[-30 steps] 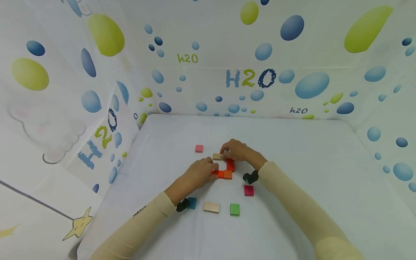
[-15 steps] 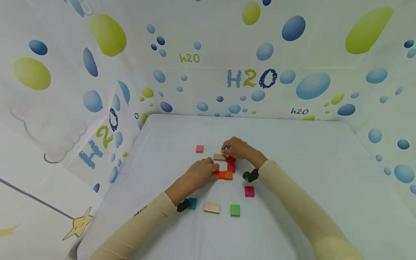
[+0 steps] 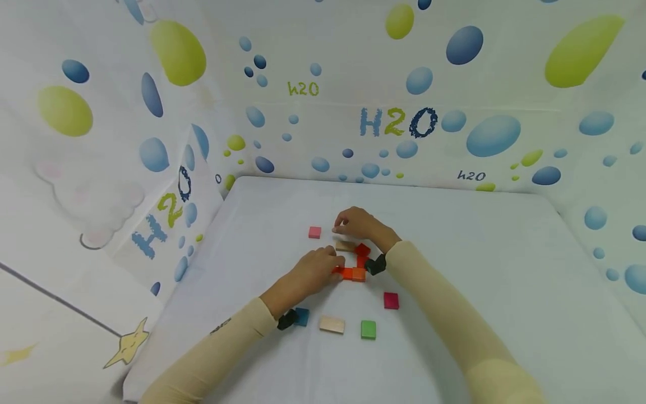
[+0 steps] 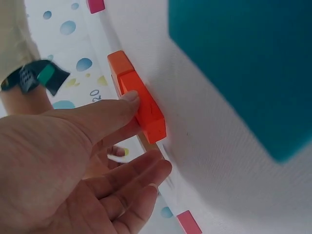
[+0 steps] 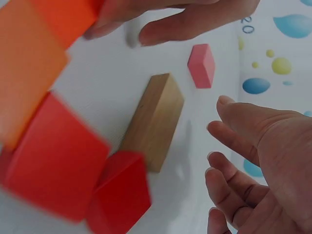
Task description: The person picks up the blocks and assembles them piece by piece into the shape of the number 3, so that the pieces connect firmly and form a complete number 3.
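Observation:
My left hand (image 3: 315,270) pinches a long orange-red block (image 4: 146,108) between thumb and index finger, the other fingers loosely bent. An orange block (image 4: 120,62) adjoins its far end. From there a red block (image 5: 58,158) and a second red block (image 5: 123,195), turned at an angle, lead to a wooden block (image 5: 157,119). These form a hooked row on the white table. My right hand (image 3: 359,223) hovers just beyond the wooden block, thumb and fingers apart, holding nothing. Left of it lies a small pink block (image 3: 315,232).
Nearer the front lie a blue block (image 3: 301,316) by my left wrist, another wooden block (image 3: 332,325), a green block (image 3: 368,330) and a magenta block (image 3: 391,301). Walls of printed cloth (image 3: 328,129) stand behind and at the sides of the table.
My right hand has let go of the wooden block and moved up and left, away from it. My left hand keeps its pinch on the orange-red block. The head view has shifted slightly.

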`<action>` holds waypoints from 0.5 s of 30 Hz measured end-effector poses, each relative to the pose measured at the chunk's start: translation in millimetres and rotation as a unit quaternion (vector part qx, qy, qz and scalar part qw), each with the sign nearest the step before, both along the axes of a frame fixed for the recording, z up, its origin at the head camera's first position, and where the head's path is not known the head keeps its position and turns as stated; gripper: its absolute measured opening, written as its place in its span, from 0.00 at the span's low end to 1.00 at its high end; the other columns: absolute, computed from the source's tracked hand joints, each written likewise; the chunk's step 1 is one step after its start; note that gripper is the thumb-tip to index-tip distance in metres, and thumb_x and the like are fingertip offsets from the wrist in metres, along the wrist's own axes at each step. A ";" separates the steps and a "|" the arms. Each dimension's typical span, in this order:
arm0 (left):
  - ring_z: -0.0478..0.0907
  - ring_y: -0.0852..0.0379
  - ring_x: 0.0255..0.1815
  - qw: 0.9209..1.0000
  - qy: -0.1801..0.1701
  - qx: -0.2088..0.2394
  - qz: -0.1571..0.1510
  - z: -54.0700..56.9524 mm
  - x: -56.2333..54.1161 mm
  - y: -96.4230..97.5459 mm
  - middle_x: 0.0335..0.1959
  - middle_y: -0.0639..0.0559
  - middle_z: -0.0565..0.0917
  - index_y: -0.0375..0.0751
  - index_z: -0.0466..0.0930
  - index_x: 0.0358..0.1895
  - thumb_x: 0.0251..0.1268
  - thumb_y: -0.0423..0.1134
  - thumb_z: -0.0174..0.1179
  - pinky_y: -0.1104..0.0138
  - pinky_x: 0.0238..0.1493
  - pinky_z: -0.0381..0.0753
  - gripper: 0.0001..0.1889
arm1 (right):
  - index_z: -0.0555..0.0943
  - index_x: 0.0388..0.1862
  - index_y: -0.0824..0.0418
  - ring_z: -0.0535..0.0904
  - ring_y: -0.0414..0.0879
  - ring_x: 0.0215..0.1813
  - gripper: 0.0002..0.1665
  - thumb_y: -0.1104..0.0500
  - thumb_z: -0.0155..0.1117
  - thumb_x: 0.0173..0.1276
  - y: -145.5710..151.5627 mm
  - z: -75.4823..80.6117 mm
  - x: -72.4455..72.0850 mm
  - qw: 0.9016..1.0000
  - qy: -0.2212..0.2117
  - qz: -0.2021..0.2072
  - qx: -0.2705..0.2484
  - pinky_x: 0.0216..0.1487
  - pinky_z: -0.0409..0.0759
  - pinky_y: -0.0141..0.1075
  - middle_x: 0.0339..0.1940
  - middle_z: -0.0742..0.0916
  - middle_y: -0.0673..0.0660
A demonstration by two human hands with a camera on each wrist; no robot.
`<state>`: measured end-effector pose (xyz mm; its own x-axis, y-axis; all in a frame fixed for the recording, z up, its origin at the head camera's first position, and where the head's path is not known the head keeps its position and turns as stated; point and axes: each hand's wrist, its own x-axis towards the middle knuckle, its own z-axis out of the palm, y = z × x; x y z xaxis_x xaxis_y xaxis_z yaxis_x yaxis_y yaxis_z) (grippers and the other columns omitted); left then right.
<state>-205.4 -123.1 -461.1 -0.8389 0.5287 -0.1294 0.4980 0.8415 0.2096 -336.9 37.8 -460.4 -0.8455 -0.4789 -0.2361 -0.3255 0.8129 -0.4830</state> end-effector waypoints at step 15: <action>0.82 0.49 0.48 0.999 0.027 -0.008 -0.018 5.2 -7.6 -5.9 0.50 0.45 0.84 0.47 0.88 0.56 0.71 0.47 0.71 0.59 0.53 0.87 0.16 | 0.87 0.56 0.52 0.78 0.52 0.60 0.14 0.50 0.65 0.78 -54.6 8.7 -23.3 0.998 -0.001 0.028 0.052 0.67 0.77 0.56 0.57 0.86 0.56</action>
<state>-213.1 -129.0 -455.8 -0.8250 0.5573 -0.0937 0.5386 0.8256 0.1681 -360.3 -16.8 -451.7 -0.8177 -0.4977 -0.2892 -0.3700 0.8394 -0.3982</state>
